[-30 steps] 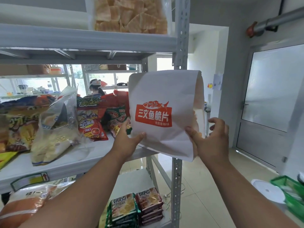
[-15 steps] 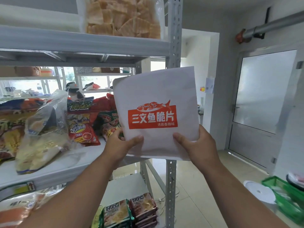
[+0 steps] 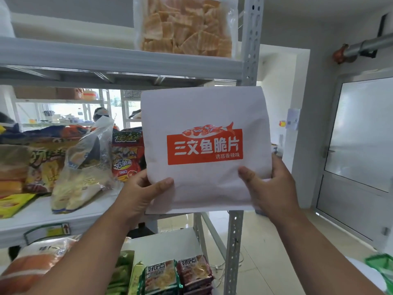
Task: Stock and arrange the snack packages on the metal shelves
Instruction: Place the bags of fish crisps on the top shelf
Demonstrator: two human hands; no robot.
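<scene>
— What do we have in our hands?

— A white snack packet (image 3: 204, 145) with an orange label and a fish drawn above it. We hold it upright in front of the metal shelves (image 3: 127, 64), at the level of the middle shelf and across the right corner post (image 3: 234, 241).

— How do we grip it?

— Our left hand (image 3: 144, 194) pinches the lower left corner, thumb on the front face. Our right hand (image 3: 274, 188) pinches the lower right corner the same way, the fingers behind the packet.

— And on the shelves?

— On the top shelf stands a clear bag of orange crisps (image 3: 187, 26). On the middle shelf, left of our packet, a clear bag of pale chips (image 3: 83, 173) leans among colourful snack bags (image 3: 125, 158). On the lower shelf lie small stacked packets (image 3: 176, 273), just beside the post.
</scene>
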